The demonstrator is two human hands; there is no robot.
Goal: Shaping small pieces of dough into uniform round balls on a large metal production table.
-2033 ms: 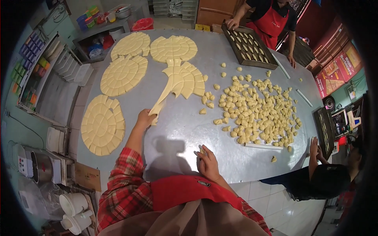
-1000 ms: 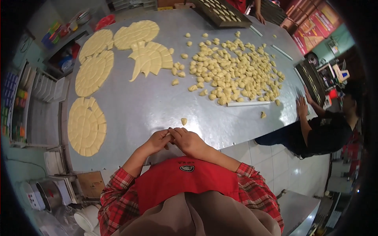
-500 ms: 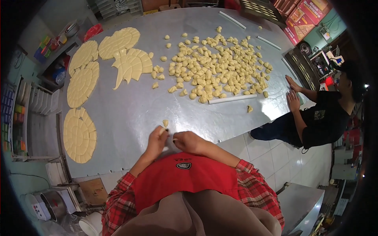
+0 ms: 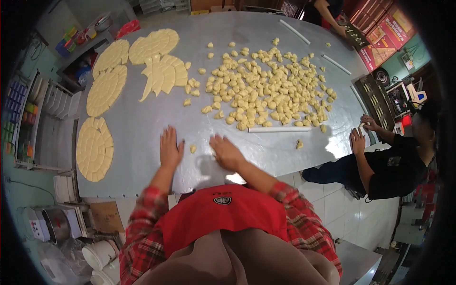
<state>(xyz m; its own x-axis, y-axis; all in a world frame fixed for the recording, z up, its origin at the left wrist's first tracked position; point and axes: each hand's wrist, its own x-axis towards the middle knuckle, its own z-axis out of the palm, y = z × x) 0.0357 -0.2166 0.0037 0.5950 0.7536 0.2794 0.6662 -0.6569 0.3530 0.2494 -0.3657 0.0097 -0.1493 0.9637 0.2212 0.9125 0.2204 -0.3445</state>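
Observation:
My left hand (image 4: pixel 171 147) lies flat on the metal table (image 4: pixel 137 142), its fingers stretched forward. To the right, my right hand (image 4: pixel 226 151) is also flattened, palm down, with the fingers extended. Between the two hands sits one small lump of yellow dough (image 4: pixel 193 148), touched by neither. Whether anything lies under the palms is hidden. Farther off, a wide scatter of dough pieces (image 4: pixel 266 88) covers the middle right of the table. A white rod (image 4: pixel 279 129) lies along the near side of that scatter.
Flat dough rounds (image 4: pixel 95 149), scored into sections, lie along the left. More white rods (image 4: pixel 294 32) rest at the far right. A co-worker (image 4: pixel 396 152) stands at the right edge beside a dark tray (image 4: pixel 373 102). Another person (image 4: pixel 327 14) holds a tray (image 4: pixel 355 37) at the back.
Both my hands have opened from closed fingers, moved forward and spread apart onto the table. At the back right, a person has come into view with the tray, which has shifted right.

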